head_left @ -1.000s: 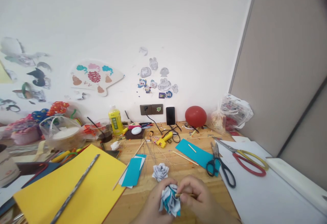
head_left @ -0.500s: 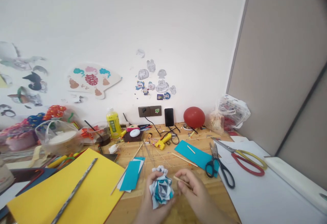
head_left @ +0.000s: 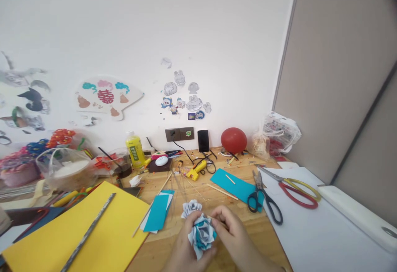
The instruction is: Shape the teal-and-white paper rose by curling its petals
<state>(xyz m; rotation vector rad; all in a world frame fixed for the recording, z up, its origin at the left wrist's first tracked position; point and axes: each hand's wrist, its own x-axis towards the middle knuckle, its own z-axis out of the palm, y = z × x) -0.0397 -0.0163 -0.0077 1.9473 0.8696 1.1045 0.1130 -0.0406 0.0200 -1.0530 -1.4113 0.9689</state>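
My left hand (head_left: 182, 239) is closed around a blue and white paper flower (head_left: 203, 235), its layered petals facing up toward me. My right hand (head_left: 231, 228) is closed in a pinch at the flower's right edge. Between its fingers is a thin wooden stick (head_left: 209, 217), mostly hidden, its end at the upper petals. A second, whitish paper flower (head_left: 191, 208) shows just beyond my left fingers; whether it lies on the table or is held, I cannot tell.
Blue and white paper strips (head_left: 158, 213) lie left of my hands, near a yellow sheet (head_left: 77, 226). A yellow glue gun (head_left: 196, 171) lies ahead. Black-handled scissors (head_left: 266, 199) and red-and-yellow-handled scissors (head_left: 297, 193) are at right. A red balloon (head_left: 233, 140) sits by the wall.
Both hands have drawn together, and the flower has shifted slightly right. The stick's end, apart from the petals before, is now at them. More of the second flower shows. The view has turned slightly right.
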